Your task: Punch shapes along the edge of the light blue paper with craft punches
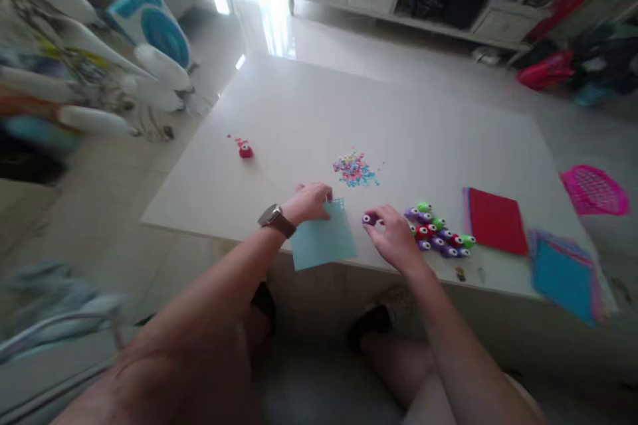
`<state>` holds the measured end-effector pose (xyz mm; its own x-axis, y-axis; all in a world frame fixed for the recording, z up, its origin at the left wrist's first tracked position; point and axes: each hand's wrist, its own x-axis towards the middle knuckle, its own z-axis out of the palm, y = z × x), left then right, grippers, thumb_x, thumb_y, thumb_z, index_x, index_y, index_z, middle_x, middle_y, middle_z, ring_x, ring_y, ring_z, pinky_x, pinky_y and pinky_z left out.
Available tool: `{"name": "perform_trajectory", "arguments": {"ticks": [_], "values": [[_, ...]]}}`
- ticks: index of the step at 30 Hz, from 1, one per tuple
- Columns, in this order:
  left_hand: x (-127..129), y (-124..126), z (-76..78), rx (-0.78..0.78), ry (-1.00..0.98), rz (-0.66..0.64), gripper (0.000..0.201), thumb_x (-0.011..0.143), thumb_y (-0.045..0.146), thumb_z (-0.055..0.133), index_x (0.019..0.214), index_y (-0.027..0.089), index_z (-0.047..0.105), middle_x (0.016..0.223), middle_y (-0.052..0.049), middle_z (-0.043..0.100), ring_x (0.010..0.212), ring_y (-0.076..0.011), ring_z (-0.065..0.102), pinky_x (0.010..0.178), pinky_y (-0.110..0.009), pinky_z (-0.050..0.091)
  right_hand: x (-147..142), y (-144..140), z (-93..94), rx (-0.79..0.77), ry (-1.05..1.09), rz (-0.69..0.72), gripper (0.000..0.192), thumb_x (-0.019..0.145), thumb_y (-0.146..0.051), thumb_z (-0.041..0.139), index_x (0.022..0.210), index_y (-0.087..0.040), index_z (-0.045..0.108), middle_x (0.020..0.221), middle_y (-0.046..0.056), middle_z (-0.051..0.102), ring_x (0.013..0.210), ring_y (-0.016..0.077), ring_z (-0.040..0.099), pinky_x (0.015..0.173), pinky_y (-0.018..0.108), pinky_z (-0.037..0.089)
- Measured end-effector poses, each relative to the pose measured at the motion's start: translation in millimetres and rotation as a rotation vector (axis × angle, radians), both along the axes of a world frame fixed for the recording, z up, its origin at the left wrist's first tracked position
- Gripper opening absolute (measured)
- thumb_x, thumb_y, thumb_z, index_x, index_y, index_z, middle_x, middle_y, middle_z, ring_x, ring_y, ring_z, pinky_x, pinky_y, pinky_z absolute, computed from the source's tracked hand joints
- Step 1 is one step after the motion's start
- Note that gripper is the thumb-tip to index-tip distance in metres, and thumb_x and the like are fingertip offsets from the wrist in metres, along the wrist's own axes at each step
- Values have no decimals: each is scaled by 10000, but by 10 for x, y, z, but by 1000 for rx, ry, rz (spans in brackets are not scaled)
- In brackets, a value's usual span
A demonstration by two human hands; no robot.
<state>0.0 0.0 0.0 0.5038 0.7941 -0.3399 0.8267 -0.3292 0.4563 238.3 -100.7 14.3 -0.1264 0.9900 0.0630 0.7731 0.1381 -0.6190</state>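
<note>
- Left hand (312, 202), with a wristwatch (276, 219) on that wrist, is pinching the top edge of a light blue sheet (323, 242), fingers curled down over it. The sheet lies flat at the near edge of the white table (299, 113) and sticks out a bit over the edge.
- Right hand (393, 236) sits just right of the sheet, fingertips closed around a small purple craft punch (369, 218) that's resting on the table. Loose-ish pinch, palm down.
- Right next to that hand there's a cluster of little punches (441, 232) in green, red and purple, all bunched together and touching.
- Just beyond the hands, a small heap of pink and blue paper confetti (355, 169).
- Further left, on its own, one red punch (245, 151) with a few red scraps beside it.
- To the right of the cluster: a red paper stack (495, 220), then a blue paper stack (565, 275) near the table's corner.
- A pink basket (594, 190) is off the right side; can't tell what it rests on.
</note>
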Motion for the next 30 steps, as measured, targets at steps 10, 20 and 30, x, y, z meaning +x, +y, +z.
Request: {"name": "perform_trajectory", "arguments": {"ticks": [10,20,30], "values": [[51,106,-9,-13,-350,-89,210,955,206,574,1128,182,690,1032,-68,756,945,-219,665,864,-337,493,76,6,-103,-48,50,27,140,895,-91,668,975,-204,694,1000,51,701,946,238,669,877,386,529],[77,128,-112,-6,-411,-79,393,943,187,591,1331,155,643,1127,-93,753,1020,-243,679,954,-382,518,33,42,-106,-30,125,-4,82,895,-130,686,924,-206,686,976,47,696,910,230,667,846,392,567],[73,114,-88,6,-409,-77,403,946,184,582,1345,165,635,1100,-85,748,992,-237,673,945,-379,524,8,20,-92,-20,128,0,83,878,-141,693,907,-218,681,970,47,700,911,232,660,851,400,573]]}}
